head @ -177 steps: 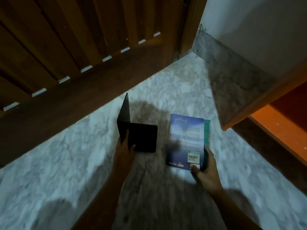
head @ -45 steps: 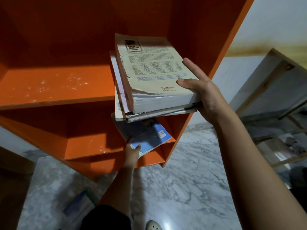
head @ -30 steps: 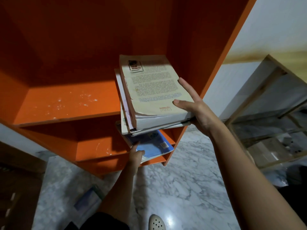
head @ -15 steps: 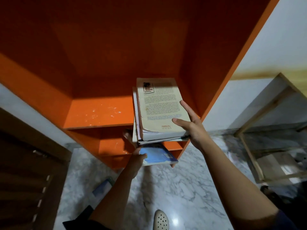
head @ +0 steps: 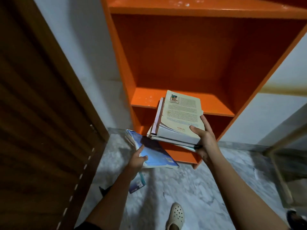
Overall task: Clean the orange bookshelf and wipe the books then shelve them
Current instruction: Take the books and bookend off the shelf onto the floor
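Observation:
The orange bookshelf (head: 182, 60) stands against the white wall, its middle shelf board (head: 146, 98) speckled with white dust. My right hand (head: 205, 141) grips a stack of books (head: 181, 120) with a thick cream paperback on top, held in front of the lower shelves. My left hand (head: 137, 160) holds a blue-covered book (head: 152, 151) lower and to the left, thumb on its cover, out in front of the bottom shelf.
A dark wooden door (head: 38, 113) fills the left side. Another book (head: 137, 183) lies on the marble floor (head: 199, 188) under my left forearm. A foot in a pale clog (head: 176, 216) stands near the bottom edge. A wooden frame (head: 280, 171) leans at the right.
The view has tilted and pulled back from the shelf. The blue book in my left hand has swung left, clear of the stack. The stack sits lower in front of the shelves.

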Demonstrator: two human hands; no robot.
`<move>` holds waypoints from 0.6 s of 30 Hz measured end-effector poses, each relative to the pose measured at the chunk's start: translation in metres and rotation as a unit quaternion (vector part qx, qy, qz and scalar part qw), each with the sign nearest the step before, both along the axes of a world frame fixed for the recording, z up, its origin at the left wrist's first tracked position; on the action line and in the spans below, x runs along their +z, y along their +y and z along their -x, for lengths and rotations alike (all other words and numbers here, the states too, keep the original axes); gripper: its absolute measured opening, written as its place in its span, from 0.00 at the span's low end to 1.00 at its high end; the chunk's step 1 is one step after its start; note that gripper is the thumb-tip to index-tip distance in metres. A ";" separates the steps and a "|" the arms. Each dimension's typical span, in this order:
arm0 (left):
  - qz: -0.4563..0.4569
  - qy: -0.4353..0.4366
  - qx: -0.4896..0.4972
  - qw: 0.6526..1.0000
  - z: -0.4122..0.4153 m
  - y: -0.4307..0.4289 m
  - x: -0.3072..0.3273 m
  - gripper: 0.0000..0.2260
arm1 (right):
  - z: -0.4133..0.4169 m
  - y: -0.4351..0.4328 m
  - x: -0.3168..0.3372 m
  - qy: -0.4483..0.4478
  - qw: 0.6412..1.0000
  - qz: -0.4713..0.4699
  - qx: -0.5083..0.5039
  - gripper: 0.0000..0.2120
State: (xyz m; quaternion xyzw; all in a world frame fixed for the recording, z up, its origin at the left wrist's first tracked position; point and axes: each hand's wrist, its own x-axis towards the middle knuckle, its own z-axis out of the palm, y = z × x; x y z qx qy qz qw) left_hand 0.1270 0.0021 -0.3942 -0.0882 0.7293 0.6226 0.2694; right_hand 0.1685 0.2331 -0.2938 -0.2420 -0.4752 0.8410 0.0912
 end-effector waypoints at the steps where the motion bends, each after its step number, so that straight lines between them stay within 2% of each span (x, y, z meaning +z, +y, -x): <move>1: -0.004 -0.001 0.011 1.000 -0.006 -0.016 0.004 0.26 | -0.005 -0.016 0.003 -0.002 1.000 0.015 0.006 0.33; 4: 0.000 -0.007 0.045 0.999 -0.024 -0.067 0.014 0.26 | -0.014 -0.067 0.010 -0.038 0.997 0.063 0.031 0.31; 9: 0.061 0.012 0.113 0.992 -0.044 -0.139 0.008 0.23 | -0.014 -0.143 -0.009 -0.093 0.982 0.139 0.092 0.32; 12: 0.112 0.019 0.153 0.982 -0.048 -0.175 -0.007 0.19 | 0.001 -0.176 -0.035 -0.111 0.973 0.148 0.140 0.32; 14: 0.092 -0.022 0.204 0.974 -0.053 -0.198 -0.021 0.22 | 0.016 -0.191 -0.057 -0.128 0.967 0.139 0.172 0.31; 18: 0.122 -0.008 0.244 0.962 -0.049 -0.226 -0.064 0.26 | 0.049 -0.205 -0.126 -0.172 0.953 0.123 0.218 0.28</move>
